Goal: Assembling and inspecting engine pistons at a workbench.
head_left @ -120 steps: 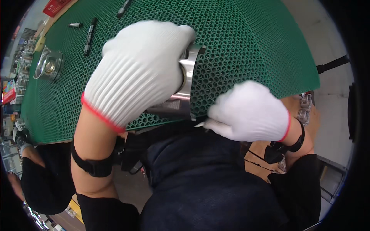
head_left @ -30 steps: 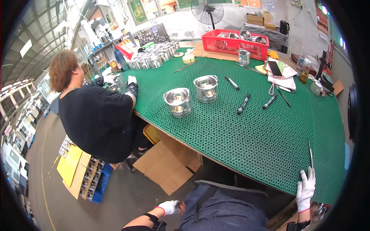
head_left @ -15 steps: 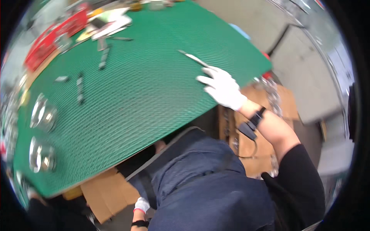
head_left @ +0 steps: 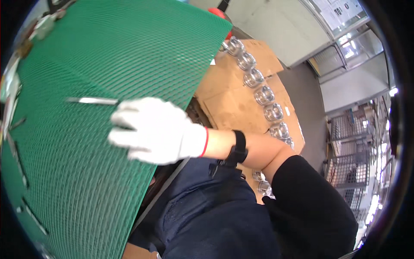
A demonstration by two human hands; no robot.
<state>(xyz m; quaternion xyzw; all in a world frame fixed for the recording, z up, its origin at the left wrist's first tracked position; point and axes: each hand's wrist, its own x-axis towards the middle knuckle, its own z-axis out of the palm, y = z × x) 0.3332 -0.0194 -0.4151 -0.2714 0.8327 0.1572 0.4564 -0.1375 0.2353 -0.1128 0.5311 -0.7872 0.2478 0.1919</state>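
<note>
My right hand (head_left: 151, 129), in a white knit glove with a red cuff edge, is over the green ribbed table mat (head_left: 86, 172). A slim silver tool (head_left: 99, 101), pen-like with a narrow pointed end, sticks out past its outer fingers toward the left. The fingers are slightly bent, with gaps between some of them. They seem to hold the tool, though its near end is hidden under the glove. My left hand is out of sight.
Right of the table, several round shiny metal parts (head_left: 264, 95) stand in a curved row on brown cardboard (head_left: 228, 95). Slim tools (head_left: 34, 216) lie along the mat's left side. A red piece (head_left: 217, 13) is at the table's far corner. Wire-mesh cages (head_left: 349, 168) stand farther right.
The view has swung to the right, bringing the row of metal parts into sight. My right hand and the slim tool appear farther left and larger. My left hand has left the view.
</note>
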